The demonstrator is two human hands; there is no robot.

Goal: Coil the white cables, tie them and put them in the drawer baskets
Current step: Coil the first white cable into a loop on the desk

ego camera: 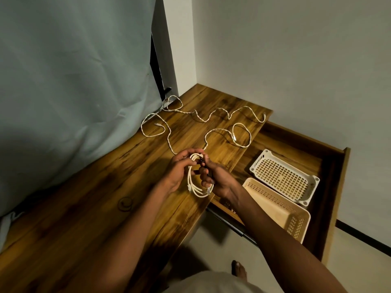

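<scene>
Both hands work over the table [88, 208]: the left hand [179, 169] has its grip curled round the top of the coiled white cable [197, 180], and the right hand [213, 176] pinches something dark and thin against the loops, probably the tie. It looks light, limp and springy, so the bundle is best held where the loops cross. Two loose cables [211, 132] lie beyond, with the drawer baskets [283, 176] just right.

Coiled white cable [197, 178] gripped between both hands; two loose cables [211, 123] beyond; two baskets [283, 176] rightward in drawer.
</scene>
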